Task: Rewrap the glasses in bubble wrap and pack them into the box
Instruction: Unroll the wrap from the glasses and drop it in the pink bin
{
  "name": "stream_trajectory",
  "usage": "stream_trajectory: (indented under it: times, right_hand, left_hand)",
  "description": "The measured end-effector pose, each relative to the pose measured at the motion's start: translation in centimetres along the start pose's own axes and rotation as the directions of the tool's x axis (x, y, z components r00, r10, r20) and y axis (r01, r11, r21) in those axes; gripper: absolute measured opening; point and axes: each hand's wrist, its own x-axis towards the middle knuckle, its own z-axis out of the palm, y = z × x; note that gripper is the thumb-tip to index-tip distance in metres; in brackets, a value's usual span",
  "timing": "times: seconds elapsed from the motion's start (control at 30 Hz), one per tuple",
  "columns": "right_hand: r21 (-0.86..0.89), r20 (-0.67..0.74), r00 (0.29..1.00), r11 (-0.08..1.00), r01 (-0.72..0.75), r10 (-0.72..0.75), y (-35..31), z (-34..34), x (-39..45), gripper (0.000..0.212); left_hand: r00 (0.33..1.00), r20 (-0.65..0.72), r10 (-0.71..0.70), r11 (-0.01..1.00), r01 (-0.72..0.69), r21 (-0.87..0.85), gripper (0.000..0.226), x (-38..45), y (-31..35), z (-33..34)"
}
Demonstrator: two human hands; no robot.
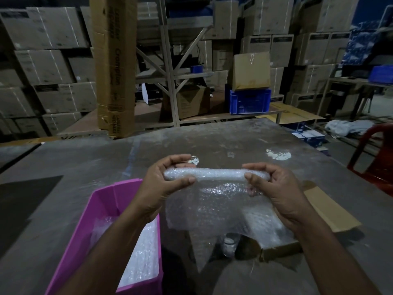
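Pink bin (102,201) nearest; bubble-wrap roll (212,174) pinched between both hands' grip.

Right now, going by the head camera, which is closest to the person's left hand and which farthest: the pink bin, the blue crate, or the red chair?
From the left hand:
1. The pink bin, just below and to its left on the table.
2. The red chair, off the table's right edge.
3. The blue crate, beyond the table's far edge on a low platform.
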Motion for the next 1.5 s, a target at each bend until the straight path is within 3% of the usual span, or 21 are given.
stream_trajectory:
  times: [0.07, 0.23, 0.47, 0.57, 0.87, 1.03, 1.37, 1.5]
  right_hand:
    - [0.001, -0.009, 1.000, 1.000, 0.004, -0.004, 0.01, 0.04, 0.03, 0.025]
    - [0.029, 0.000, 1.000, 1.000, 0.010, -0.010, -0.34, 0.31, -0.16, 0.023]
    - [-0.005, -0.002, 1.000, 1.000, 0.029, -0.029, -0.19, 0.13, -0.09, 0.025]
    - [0.015, 0.002, 1.000, 1.000, 0.021, -0.021, -0.30, 0.09, -0.18, 0.037]
    - [-0.010, -0.024, 0.999, 0.999, 0.032, -0.032, -0.08, -0.11, -0.23, 0.019]
    - [-0.020, -0.010, 0.999, 0.999, 0.041, -0.041, -0.31, -0.16, -0.35, 0.045]
    - [-0.059, 0.037, 0.999, 0.998, 0.010, -0.007, -0.55, 0.00, -0.84, 0.033]
    - [-0.088, 0.013, 0.999, 0.995, 0.049, -0.048, -0.63, 0.06, -0.80, 0.023]
  left_hand:
    - [1.000, 0.000, -0.029, 0.999, 0.029, -0.021, 0.062, -0.07, 0.00, -0.03]
    - [0.995, 0.039, -0.091, 0.988, 0.095, -0.118, 0.043, -0.48, -0.06, 0.19]
    - [0.998, 0.023, -0.065, 0.997, 0.066, -0.036, 0.030, -0.42, 0.26, 0.49]
    - [0.999, 0.009, -0.046, 0.998, 0.046, -0.038, 0.022, -0.32, 0.05, 0.36]
    - [0.993, 0.088, -0.085, 0.994, 0.091, -0.066, 0.041, -0.36, 0.37, 0.14]
    - [0.996, 0.014, -0.092, 0.993, 0.093, -0.078, 0.028, -0.47, 0.16, 0.38]
    - [0.996, 0.070, -0.046, 0.999, 0.048, -0.023, 0.014, -0.71, 0.69, 0.40]
    - [0.994, 0.082, -0.075, 0.997, 0.078, -0.027, 0.033, -0.96, 0.69, 0.45]
